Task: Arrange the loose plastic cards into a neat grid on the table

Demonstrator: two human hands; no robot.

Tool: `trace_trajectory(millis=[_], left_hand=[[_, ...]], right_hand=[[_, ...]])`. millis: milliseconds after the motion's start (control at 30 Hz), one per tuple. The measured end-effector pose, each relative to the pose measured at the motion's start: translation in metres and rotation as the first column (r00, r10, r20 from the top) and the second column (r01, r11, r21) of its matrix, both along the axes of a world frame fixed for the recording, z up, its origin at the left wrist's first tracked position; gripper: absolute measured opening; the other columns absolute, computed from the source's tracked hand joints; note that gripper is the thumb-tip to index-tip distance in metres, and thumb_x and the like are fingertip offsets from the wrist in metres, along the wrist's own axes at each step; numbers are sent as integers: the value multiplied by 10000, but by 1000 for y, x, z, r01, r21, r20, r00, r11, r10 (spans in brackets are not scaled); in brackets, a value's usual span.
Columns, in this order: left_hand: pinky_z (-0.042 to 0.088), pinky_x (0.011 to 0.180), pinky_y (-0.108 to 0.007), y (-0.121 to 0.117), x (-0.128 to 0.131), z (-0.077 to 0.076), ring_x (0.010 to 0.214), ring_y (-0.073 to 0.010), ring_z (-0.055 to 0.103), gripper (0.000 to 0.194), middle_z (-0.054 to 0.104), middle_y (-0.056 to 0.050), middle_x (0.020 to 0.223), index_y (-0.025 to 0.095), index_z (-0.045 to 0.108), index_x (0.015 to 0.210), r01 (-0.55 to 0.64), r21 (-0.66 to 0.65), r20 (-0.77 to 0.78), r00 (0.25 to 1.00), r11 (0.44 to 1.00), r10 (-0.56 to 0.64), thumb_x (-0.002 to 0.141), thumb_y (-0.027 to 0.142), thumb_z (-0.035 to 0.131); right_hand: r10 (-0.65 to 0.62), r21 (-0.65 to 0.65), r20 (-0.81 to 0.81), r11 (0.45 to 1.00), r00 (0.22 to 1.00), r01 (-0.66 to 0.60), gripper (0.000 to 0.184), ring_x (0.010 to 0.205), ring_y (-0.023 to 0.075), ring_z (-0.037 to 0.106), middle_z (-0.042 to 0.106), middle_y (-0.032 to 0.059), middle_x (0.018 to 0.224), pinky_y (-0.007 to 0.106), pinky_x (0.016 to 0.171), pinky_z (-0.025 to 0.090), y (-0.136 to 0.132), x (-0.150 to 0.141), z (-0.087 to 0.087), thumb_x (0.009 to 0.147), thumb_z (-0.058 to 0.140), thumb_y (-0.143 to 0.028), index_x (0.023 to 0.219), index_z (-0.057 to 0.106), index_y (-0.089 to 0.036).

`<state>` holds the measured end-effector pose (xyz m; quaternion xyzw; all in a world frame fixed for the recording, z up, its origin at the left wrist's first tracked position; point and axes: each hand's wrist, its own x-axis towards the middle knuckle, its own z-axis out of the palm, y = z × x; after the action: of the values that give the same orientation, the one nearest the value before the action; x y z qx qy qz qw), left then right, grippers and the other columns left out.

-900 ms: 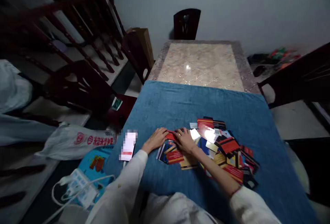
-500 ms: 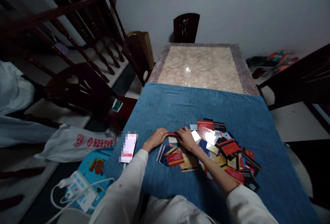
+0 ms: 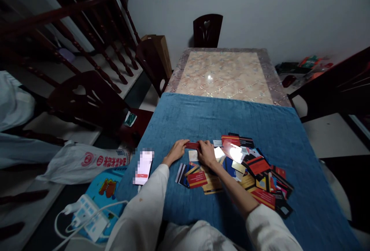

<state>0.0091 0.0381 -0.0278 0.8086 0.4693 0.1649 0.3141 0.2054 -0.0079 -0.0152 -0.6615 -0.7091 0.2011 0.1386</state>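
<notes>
Between my two hands, a dark red card (image 3: pixel 192 145) is held up on edge just above the cloth. My left hand (image 3: pixel 177 151) is closed on its left end, and my right hand (image 3: pixel 206 153) grips its right end. A pale card (image 3: pixel 193 156) lies flat just below it. Closer to me is a small overlapping group of cards, with a red card (image 3: pixel 197 179) on top and a yellow card (image 3: pixel 212 185) beside it. To the right of my right hand spreads a large loose pile of cards (image 3: pixel 258 166) in red, black, gold and white.
A blue cloth (image 3: pixel 231 120) covers the near part of the table (image 3: pixel 222 70). A phone (image 3: pixel 143 167) with a lit screen lies at the left edge, a cable at its lower end. A power strip (image 3: pixel 89 216) sits on a blue stool (image 3: pixel 107 187) at lower left.
The red card, lying flatter at first, has been tilted up on edge and raised slightly away from me, uncovering the pale card below. Both hands moved with it.
</notes>
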Motion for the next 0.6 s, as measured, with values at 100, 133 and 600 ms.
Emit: trace_trajectory(millis=[100, 133, 600], left_hand=[[421, 1084, -374, 1, -1, -6, 1186, -192, 568, 507, 638, -71, 1263, 197, 579, 1304, -26, -20, 9, 1000, 999, 26, 844, 13, 469], [416, 1090, -378, 1, -1, -7, 1194, -195, 564, 510, 635, -73, 1271, 196, 579, 1305, -27, -23, 9, 1000, 999, 28, 841, 12, 472], [450, 1035, -364, -2, 0, -2, 1115, -190, 590, 385, 664, -76, 1182, 180, 617, 1219, -22, 15, 14, 1000, 1000, 22, 879, 64, 480]], right_hand=[[-24, -1, 4, 1000, 1000, 24, 322, 1047, 255, 491, 667, 114, 1056, 332, 829, 300, 0, -1, -2, 898, 484, -186, 1206, 576, -179], [-29, 0, 4, 1000, 1000, 29, 325, 1046, 255, 490, 665, 113, 1051, 331, 827, 298, 0, -1, -3, 898, 483, -188, 1211, 571, -179], [-27, 55, -127, 998, 992, 34, 209, 961, 230, 523, 668, 90, 982, 317, 817, 343, -1, 6, -6, 869, 466, -164, 1016, 612, -184]])
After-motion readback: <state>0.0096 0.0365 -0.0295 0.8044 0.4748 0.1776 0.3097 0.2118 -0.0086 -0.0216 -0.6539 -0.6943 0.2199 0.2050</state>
